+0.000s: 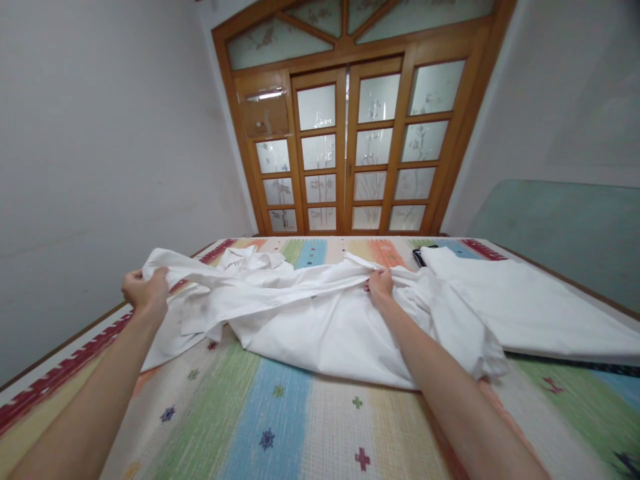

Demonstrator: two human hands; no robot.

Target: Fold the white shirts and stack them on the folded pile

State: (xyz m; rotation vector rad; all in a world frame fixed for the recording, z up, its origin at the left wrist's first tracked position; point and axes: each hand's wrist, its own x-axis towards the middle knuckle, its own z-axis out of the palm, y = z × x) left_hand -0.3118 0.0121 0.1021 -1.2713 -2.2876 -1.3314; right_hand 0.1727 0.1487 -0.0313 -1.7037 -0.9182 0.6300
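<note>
A white shirt (310, 327) lies crumpled across the middle of the striped bed cover (280, 427). My left hand (146, 290) is closed on one end of it at the far left, lifting that edge slightly off the cover. My right hand (381, 285) pinches the same cloth near the middle, along its upper edge. Between the two hands the fabric runs in a long, loosely stretched fold. What looks like a collar or cuff part sticks up behind the left stretch. The lower part of the cloth spreads toward me, below my right wrist.
Folded white cloth (530, 307) lies flat on the right, with dark items partly showing at its edges. Behind the bed stand wooden doors with glass panes (345, 147). A pale green panel (560, 233) stands at the right side, and a wall (110, 147) at the left.
</note>
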